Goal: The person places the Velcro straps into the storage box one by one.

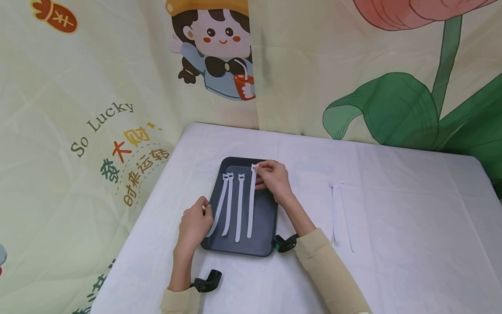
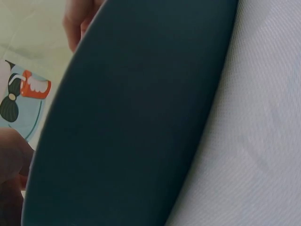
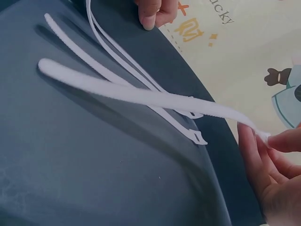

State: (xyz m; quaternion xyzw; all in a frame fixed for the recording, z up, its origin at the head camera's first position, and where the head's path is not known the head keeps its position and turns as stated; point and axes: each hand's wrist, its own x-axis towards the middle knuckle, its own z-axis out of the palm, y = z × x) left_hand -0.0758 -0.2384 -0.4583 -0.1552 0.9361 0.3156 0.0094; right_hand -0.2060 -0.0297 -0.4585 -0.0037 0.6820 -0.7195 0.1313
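My right hand (image 1: 275, 179) pinches the slotted head of a white cable tie (image 1: 251, 205) between thumb and fingers; in the right wrist view its strap reaches out over the dark tray (image 1: 263, 224). Three more white cable ties lie in the tray: one straight tie (image 1: 239, 209) and a closely set pair, whose outer tie (image 1: 220, 203) slants toward the left rim. At that left rim, my left hand (image 1: 195, 223) grips the tray's edge with curled fingers. The left wrist view is mostly filled by the tray's outer wall (image 2: 131, 113), with the left hand (image 2: 11, 165) at the side.
To the right of the tray, more white ties (image 1: 334, 213) lie on the white tablecloth (image 1: 412, 226). A black wrist camera (image 1: 285, 243) sits close to the tray's near right corner. Behind the table hangs a printed cloth (image 1: 298, 78).
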